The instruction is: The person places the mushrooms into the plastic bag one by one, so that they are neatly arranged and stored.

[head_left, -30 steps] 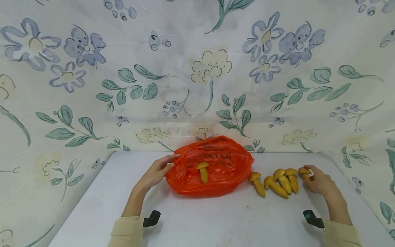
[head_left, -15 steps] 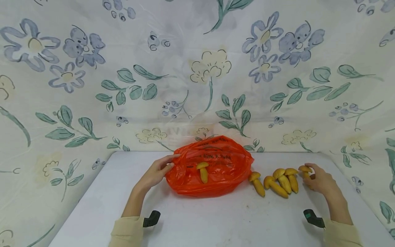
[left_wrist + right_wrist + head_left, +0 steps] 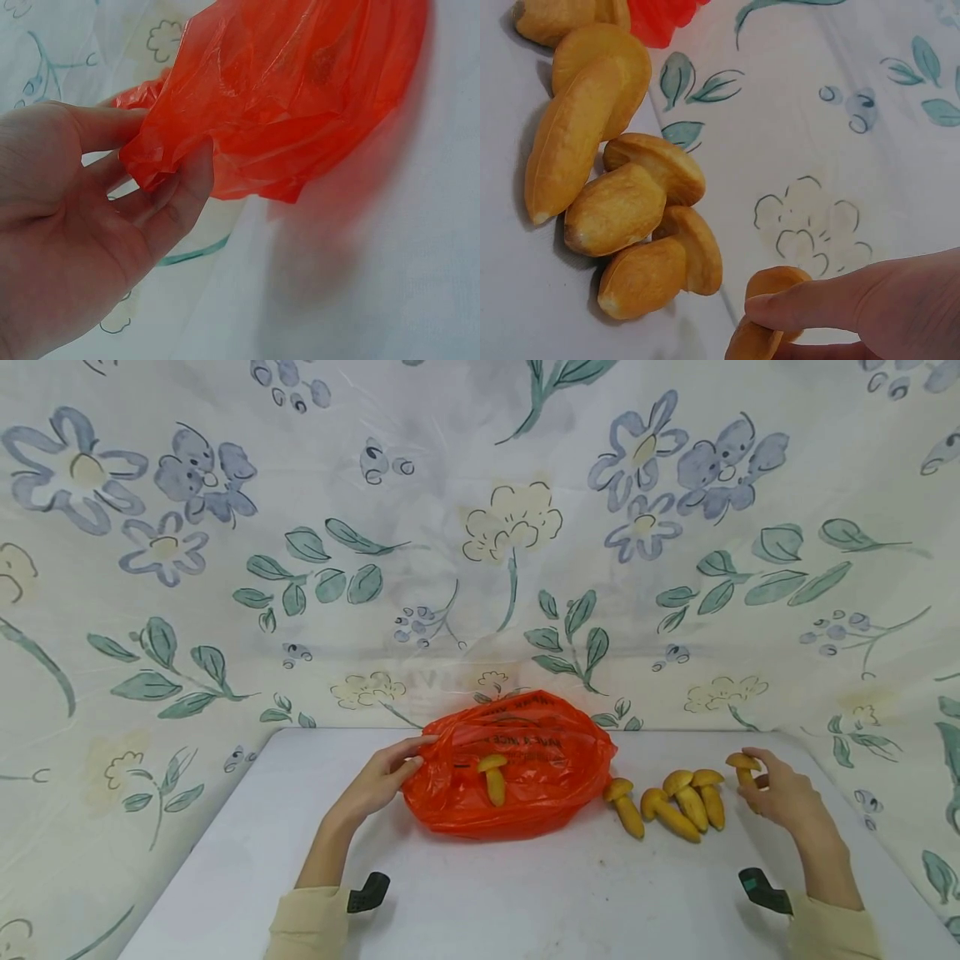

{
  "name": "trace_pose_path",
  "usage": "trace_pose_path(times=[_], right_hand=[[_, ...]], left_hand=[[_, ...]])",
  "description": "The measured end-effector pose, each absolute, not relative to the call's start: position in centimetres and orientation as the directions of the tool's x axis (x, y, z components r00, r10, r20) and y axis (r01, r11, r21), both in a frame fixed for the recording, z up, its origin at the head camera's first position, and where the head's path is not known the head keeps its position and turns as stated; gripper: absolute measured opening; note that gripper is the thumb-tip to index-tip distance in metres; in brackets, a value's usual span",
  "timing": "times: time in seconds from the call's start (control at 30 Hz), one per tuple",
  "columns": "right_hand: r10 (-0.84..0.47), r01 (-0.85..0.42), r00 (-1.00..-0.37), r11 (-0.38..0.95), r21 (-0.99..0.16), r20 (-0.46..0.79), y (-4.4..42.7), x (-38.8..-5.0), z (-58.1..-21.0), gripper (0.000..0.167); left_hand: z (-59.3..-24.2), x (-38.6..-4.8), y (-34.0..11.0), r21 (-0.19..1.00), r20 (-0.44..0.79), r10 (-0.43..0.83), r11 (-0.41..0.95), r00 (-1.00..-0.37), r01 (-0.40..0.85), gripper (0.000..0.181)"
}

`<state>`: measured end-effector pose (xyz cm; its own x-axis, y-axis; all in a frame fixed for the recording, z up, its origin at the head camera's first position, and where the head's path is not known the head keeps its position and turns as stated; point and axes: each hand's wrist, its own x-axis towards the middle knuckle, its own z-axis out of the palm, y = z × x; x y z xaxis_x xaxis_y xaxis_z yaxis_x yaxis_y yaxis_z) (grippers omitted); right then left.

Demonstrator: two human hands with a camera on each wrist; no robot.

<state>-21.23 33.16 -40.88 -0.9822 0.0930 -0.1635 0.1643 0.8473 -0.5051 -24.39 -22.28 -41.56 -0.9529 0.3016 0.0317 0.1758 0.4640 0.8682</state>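
Right hand [image 3: 783,789]: thumb and fingers pinched on the stem of a yellow mushroom [image 3: 742,762], its cap above the fingertips.
Left hand [image 3: 381,777]: thumb and fingers clamped on the left edge of a red bag [image 3: 540,785].
Bagged mushroom [image 3: 495,781]: against the red plastic, right of the left grip.
Mushroom cluster [image 3: 688,802]: three together, just left of the right grip.
Lone mushroom [image 3: 628,810]: farther left of that grip, beside the bag.
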Motion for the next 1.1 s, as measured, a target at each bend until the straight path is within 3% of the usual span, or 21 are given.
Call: trace_pose_path(times=[1.1], right_hand=[[0.042,0.092,-0.993,0.868,-0.489,-0.113,32.0,-20.5,-39.3,0.063]], left_hand=[[-41.8,-24.5,-22.3,0.848,0.045,0.297,0.493,-0.954,0.193,0.041]])
